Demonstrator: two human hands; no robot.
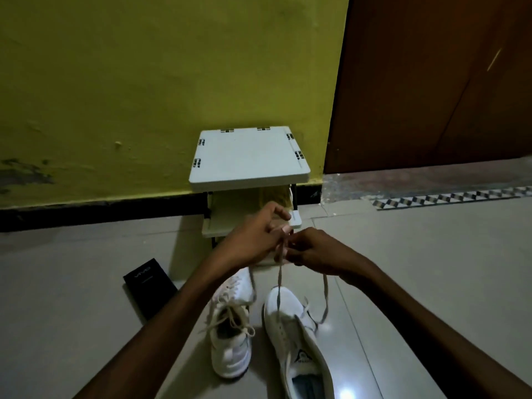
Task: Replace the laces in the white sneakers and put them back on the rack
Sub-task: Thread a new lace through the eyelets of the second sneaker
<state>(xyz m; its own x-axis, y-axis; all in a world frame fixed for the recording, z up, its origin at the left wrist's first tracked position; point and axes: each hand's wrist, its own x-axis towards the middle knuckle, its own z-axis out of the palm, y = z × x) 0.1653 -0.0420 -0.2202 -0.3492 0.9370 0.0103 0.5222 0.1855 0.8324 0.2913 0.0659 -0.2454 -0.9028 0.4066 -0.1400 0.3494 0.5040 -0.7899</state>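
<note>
Both forearms are slanting up from the bottom corners and meeting in the middle, where the 2 hands are hovering above 2 white sneakers on the tiled floor [86, 269]. The left hand [253, 236] is sitting with its wrist bent toward the centre, its thumb and forefinger are pinching the lace [325, 298], and its other fingers are curling loosely above. The right hand [313, 253] is facing it, knuckles up, with its fingers curling tightly on the same lace just beside the left fingertips, so the 2 hands are almost touching. From the hands, 2 strands are hanging down to the right sneaker [290, 332]. 1 strand is running down over the toe to the lower eyelets, and the other is looping out on the right side and going in at the eyelets. That sneaker is lying with its toe pointing away, its upper eyelets showing bare and its opening gaping toward the camera. The left sneaker [230, 338] is standing just beside it, partly under the left forearm, laced up with loose ends flopping over its opening. The rack [250, 156], white with several shelves, is standing against the yellow wall [144, 82] just behind the hands. A black box [149, 289] is lying on the floor left of the left sneaker, and a brown door [431, 82] is filling the upper right.
</note>
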